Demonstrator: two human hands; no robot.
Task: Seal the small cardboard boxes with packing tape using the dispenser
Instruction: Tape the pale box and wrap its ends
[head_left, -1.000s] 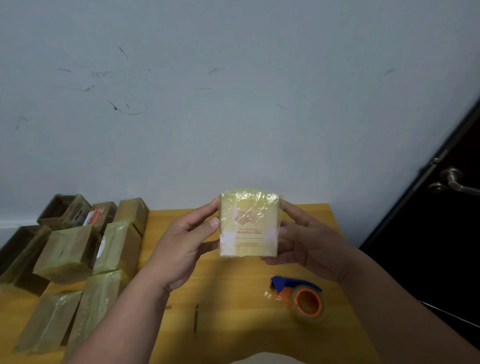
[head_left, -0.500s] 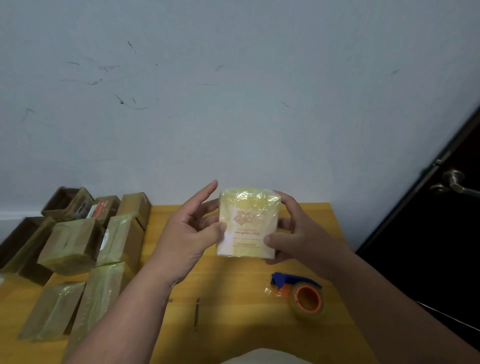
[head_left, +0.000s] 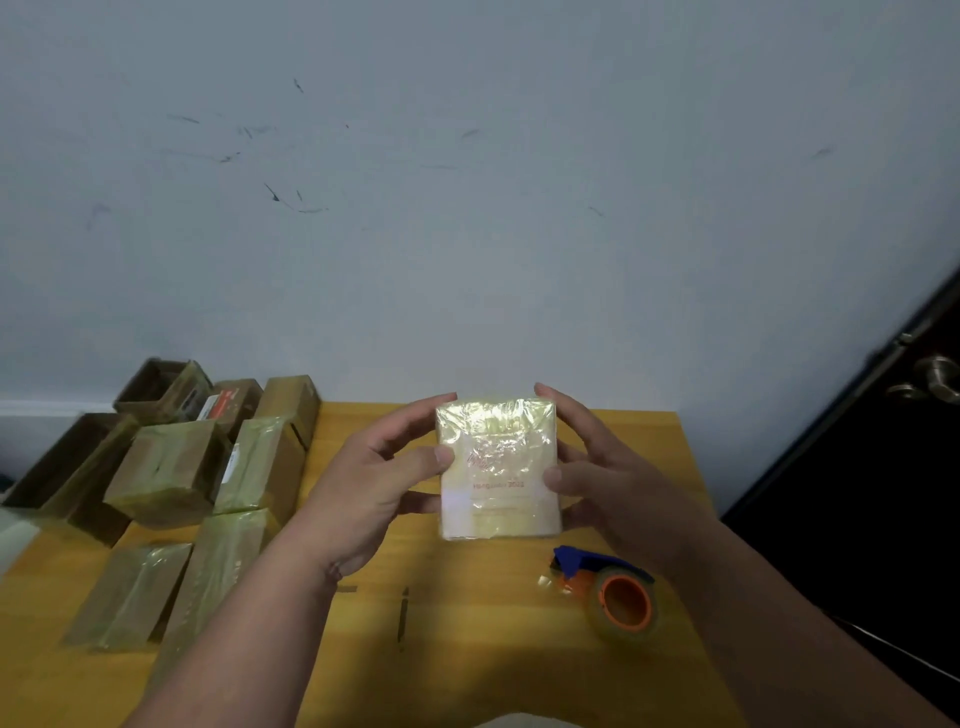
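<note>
A small pale box (head_left: 497, 467) wrapped in glossy yellowish tape, with faint red print on its face, is held up above the wooden table (head_left: 467, 649). My left hand (head_left: 374, 483) grips its left side, thumb on the front face and fingers curled over the top edge. My right hand (head_left: 602, 478) grips its right side the same way. The tape dispenser (head_left: 608, 587), blue handle with an orange roll core, lies on the table below and right of the box.
Several taped brown cardboard boxes (head_left: 171, 467) crowd the left part of the table, some stacked, with open cartons (head_left: 72, 457) behind them. A grey scuffed wall rises behind. A dark door with a metal handle (head_left: 930, 379) stands at the right.
The box has tilted back so its face points more upward, and both hands have shifted their hold, fingers now curling over the top corners. The view has dipped slightly.
</note>
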